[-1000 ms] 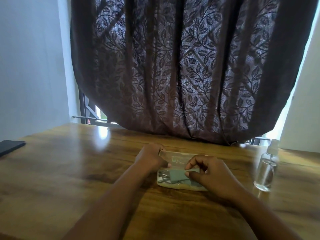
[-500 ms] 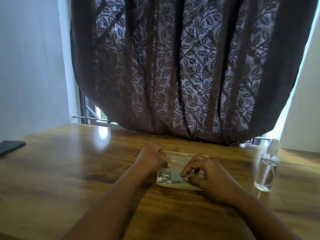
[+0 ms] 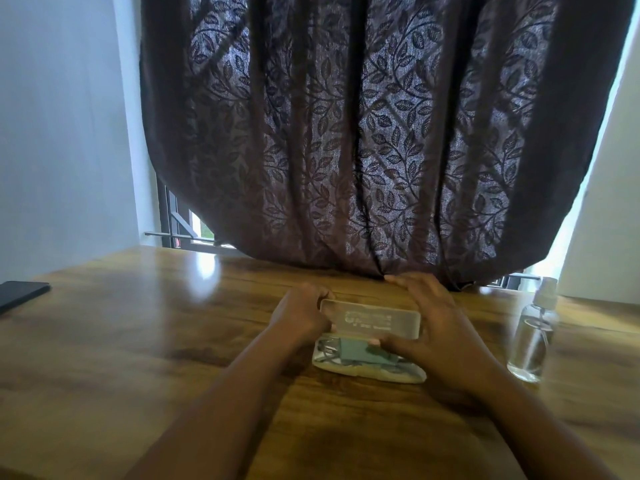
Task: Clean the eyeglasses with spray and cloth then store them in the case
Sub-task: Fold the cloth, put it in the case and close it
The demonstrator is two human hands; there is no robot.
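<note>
A cream eyeglasses case (image 3: 398, 374) lies open on the wooden table, its lid (image 3: 372, 320) standing half raised. Inside lie the folded eyeglasses (image 3: 327, 349) with a blue-green cloth (image 3: 356, 351) on top of them. My left hand (image 3: 299, 315) grips the lid's left end with curled fingers. My right hand (image 3: 429, 323) reaches over the lid's right end with its fingers stretched out behind the lid and its thumb in front, near the cloth. A clear spray bottle (image 3: 533, 336) stands upright to the right of the case.
A dark phone (image 3: 19, 294) lies at the table's far left edge. A brown leaf-patterned curtain (image 3: 346, 133) hangs down to the table's back edge behind the case. Bare wooden tabletop (image 3: 138, 341) spreads to the left and in front.
My right hand has left the cloth inside the case and moved up and back, its fingers now spread over the lid's right end. My left hand stayed on the lid.
</note>
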